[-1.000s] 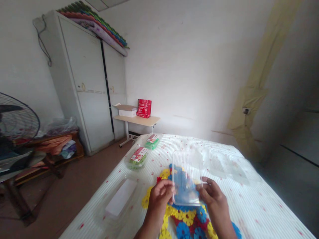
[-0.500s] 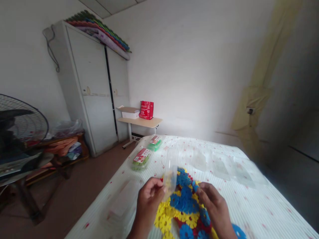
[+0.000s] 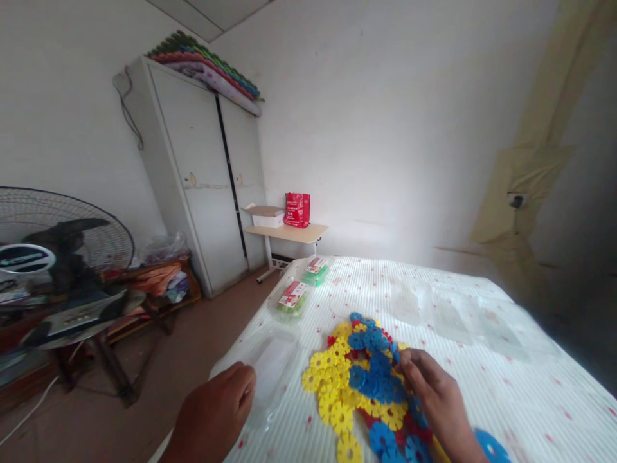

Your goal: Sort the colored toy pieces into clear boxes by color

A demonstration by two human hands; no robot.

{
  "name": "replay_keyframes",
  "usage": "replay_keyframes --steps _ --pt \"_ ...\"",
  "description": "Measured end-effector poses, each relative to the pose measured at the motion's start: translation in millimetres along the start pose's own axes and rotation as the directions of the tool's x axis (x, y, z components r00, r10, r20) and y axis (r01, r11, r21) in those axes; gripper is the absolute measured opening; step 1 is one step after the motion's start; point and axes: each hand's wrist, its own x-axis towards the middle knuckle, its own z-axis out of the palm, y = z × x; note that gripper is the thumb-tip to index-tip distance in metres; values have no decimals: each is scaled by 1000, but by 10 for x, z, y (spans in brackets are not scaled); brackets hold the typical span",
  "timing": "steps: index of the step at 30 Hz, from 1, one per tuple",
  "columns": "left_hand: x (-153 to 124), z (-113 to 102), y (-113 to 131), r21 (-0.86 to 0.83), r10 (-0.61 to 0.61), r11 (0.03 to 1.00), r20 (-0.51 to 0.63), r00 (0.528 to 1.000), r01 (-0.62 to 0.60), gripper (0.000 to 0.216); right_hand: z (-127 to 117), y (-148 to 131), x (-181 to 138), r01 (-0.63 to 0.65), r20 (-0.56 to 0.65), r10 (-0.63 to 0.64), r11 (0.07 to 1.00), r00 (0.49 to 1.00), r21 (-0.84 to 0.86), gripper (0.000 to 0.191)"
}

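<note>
A loose pile of yellow, blue and red plastic snowflake building discs (image 3: 340, 382) lies on the table in front of me. At the right side of the pile, my right hand (image 3: 436, 392) pinches a blue snowflake disc (image 3: 394, 352) between thumb and fingers. My left hand (image 3: 214, 408) is a closed fist to the left of the pile, beside a clear plastic box (image 3: 274, 366). Its fingertips are turned away, so what it grips, if anything, is hidden.
Two lidded clear boxes, one with light green contents (image 3: 293, 299) and one with green contents (image 3: 317, 271), stand at the table's far left. Several clear trays (image 3: 453, 318) sit at the right. A fan (image 3: 72, 238) stands beyond the left edge.
My left hand has moved left and down, away from the pile; the clear plastic piece it held up is no longer seen there. My right hand still pinches the blue disc. The view has shifted left.
</note>
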Motion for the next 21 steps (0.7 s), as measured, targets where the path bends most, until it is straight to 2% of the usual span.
replay_keyframes --steps 3,9,17,21 --pt "-25 131 63 95 -59 994 122 991 48 21 21 -13 -4 15 12 -14 999 1000 -47 32" --pt "87 275 257 129 -112 988 213 971 86 24 23 -37 -15 67 18 -66 993 998 -100 33" --pt "159 515 321 76 -119 992 249 961 103 21 31 -33 -18 83 18 -81 990 997 -114 34" --pt "167 523 319 28 -116 993 218 969 113 17 28 -20 -24 94 20 -92 987 996 -130 33"
